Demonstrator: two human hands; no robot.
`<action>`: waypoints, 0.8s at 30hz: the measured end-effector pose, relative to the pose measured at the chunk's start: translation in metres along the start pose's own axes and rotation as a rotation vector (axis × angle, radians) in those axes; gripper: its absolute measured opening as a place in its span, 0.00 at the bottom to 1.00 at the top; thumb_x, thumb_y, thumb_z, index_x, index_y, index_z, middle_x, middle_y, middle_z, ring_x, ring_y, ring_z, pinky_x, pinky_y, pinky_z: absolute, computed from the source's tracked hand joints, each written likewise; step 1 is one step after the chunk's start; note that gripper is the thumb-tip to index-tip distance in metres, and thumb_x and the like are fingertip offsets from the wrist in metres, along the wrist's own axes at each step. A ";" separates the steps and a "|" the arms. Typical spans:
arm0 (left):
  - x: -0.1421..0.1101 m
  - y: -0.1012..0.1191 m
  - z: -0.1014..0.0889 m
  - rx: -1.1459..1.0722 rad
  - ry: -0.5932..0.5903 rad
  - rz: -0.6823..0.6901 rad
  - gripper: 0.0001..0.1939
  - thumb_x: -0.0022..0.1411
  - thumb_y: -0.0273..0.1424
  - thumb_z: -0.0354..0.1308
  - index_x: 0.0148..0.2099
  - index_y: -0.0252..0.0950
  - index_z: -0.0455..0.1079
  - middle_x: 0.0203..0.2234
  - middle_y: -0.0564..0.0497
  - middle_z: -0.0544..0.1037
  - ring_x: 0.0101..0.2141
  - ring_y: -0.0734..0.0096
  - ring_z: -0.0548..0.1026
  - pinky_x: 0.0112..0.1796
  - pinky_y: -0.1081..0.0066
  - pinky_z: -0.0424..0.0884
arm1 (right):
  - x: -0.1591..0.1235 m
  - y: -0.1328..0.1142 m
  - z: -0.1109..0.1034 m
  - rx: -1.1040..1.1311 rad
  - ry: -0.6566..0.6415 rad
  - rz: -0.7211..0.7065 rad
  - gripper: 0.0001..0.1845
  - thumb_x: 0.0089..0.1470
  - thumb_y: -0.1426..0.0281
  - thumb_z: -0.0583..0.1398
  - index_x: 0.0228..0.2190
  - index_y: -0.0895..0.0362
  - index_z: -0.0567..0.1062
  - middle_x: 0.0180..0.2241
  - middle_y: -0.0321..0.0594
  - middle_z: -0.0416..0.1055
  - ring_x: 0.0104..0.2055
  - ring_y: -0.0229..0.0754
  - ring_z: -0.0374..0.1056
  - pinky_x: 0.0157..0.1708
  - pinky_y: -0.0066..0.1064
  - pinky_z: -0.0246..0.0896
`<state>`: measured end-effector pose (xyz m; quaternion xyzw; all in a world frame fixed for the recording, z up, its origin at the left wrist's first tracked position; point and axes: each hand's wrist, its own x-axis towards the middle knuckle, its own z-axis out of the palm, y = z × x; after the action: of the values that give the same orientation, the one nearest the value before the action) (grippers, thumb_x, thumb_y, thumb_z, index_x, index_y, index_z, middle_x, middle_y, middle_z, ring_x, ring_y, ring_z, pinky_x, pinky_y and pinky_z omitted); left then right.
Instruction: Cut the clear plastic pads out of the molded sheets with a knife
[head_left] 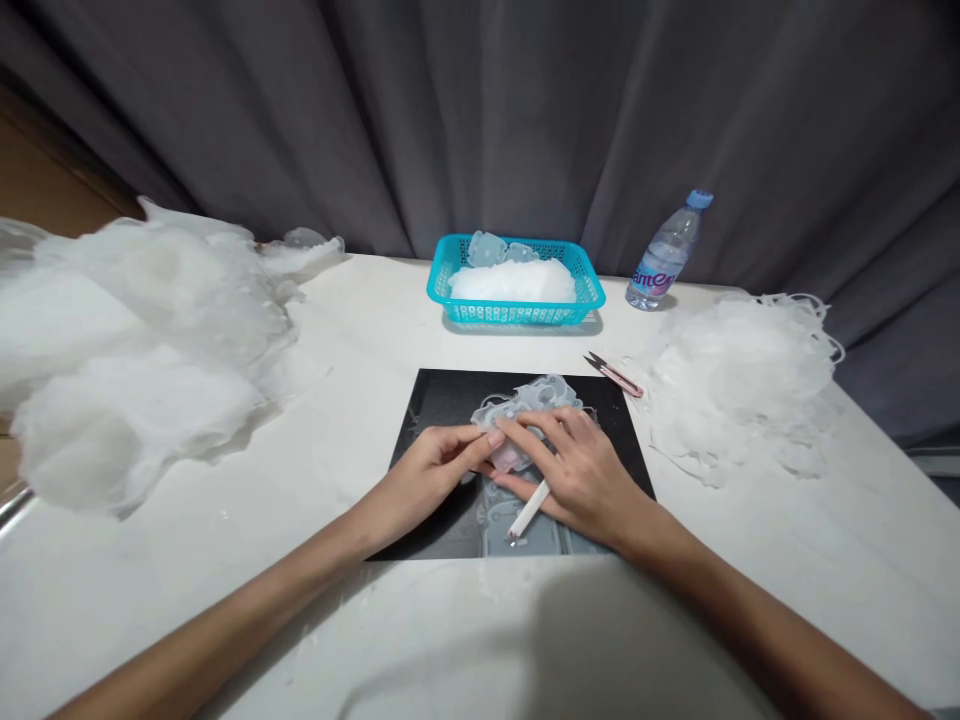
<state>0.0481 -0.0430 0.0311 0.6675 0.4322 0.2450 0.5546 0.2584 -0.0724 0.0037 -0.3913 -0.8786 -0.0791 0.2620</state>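
Over a black mat [439, 420], my left hand [431, 475] pinches the near edge of a translucent molded plastic piece [510, 457] between thumb and fingers. Close against it, my right hand [581, 470] has its fingertips on the same piece. A white pen-shaped tool [529, 512] is tucked in the right hand, its small tip pointing down toward me. More translucent molded pieces [559, 390] lie on the mat just beyond the hands. Flat translucent pieces [525, 540] rest under the tool at the mat's near edge. My fingers partly cover the held piece.
A turquoise basket [517, 314] holding white translucent pieces stands at the back. Thread snips [615, 375] lie right of the mat. Behind them is a water bottle [666, 260]. Large heaps of thin white sheets [142, 340] and trimmings [742, 380] flank the table [337, 380].
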 end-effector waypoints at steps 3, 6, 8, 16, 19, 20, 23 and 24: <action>-0.003 0.004 0.000 0.019 -0.136 0.025 0.20 0.72 0.45 0.53 0.38 0.38 0.80 0.34 0.51 0.82 0.37 0.64 0.77 0.42 0.71 0.71 | 0.001 0.000 0.003 0.043 -0.020 0.025 0.20 0.69 0.61 0.57 0.56 0.57 0.73 0.46 0.49 0.78 0.45 0.52 0.69 0.44 0.44 0.65; -0.004 0.003 -0.002 -0.006 -0.079 0.000 0.22 0.72 0.47 0.53 0.41 0.38 0.81 0.36 0.49 0.84 0.40 0.61 0.79 0.43 0.69 0.73 | 0.001 0.002 0.002 0.121 -0.003 0.062 0.15 0.71 0.69 0.55 0.54 0.56 0.76 0.44 0.46 0.78 0.44 0.49 0.68 0.44 0.42 0.65; -0.003 0.002 -0.006 -0.030 0.052 -0.030 0.22 0.69 0.49 0.57 0.34 0.37 0.80 0.30 0.49 0.83 0.34 0.63 0.79 0.38 0.70 0.73 | 0.001 0.003 0.000 0.173 0.020 0.106 0.14 0.71 0.70 0.55 0.52 0.56 0.77 0.43 0.45 0.79 0.43 0.48 0.68 0.44 0.42 0.66; -0.009 0.000 -0.009 0.154 0.290 0.040 0.17 0.58 0.48 0.69 0.40 0.39 0.80 0.32 0.51 0.82 0.31 0.67 0.76 0.34 0.71 0.71 | 0.003 0.002 -0.003 0.079 0.124 0.067 0.13 0.69 0.72 0.57 0.50 0.58 0.79 0.39 0.45 0.80 0.39 0.47 0.70 0.40 0.40 0.64; -0.010 -0.002 0.002 0.218 0.307 0.131 0.14 0.60 0.45 0.68 0.37 0.39 0.80 0.31 0.52 0.81 0.30 0.68 0.75 0.33 0.71 0.69 | 0.002 0.002 -0.001 0.018 0.117 0.028 0.14 0.69 0.73 0.56 0.52 0.58 0.78 0.40 0.45 0.80 0.40 0.47 0.70 0.39 0.40 0.64; -0.009 -0.002 0.004 0.217 0.297 0.157 0.13 0.63 0.44 0.66 0.36 0.39 0.80 0.32 0.52 0.81 0.30 0.69 0.74 0.33 0.71 0.68 | 0.001 0.001 -0.001 0.005 0.109 0.021 0.15 0.70 0.73 0.56 0.53 0.57 0.77 0.40 0.45 0.80 0.40 0.47 0.71 0.39 0.40 0.64; -0.007 -0.004 0.005 0.182 0.238 0.214 0.12 0.69 0.40 0.61 0.39 0.39 0.80 0.34 0.51 0.80 0.34 0.68 0.75 0.36 0.70 0.68 | 0.001 -0.001 -0.001 0.005 0.094 0.019 0.15 0.70 0.72 0.56 0.54 0.58 0.76 0.40 0.45 0.80 0.39 0.48 0.71 0.38 0.40 0.62; -0.006 -0.004 0.004 0.180 0.215 0.225 0.12 0.70 0.40 0.60 0.39 0.38 0.79 0.34 0.51 0.79 0.35 0.67 0.75 0.37 0.69 0.67 | 0.001 -0.001 -0.002 0.018 0.079 0.023 0.15 0.69 0.73 0.55 0.54 0.58 0.76 0.39 0.45 0.80 0.39 0.48 0.71 0.38 0.40 0.61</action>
<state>0.0472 -0.0507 0.0270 0.7286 0.4319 0.3356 0.4123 0.2575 -0.0733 0.0058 -0.3955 -0.8638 -0.0838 0.3008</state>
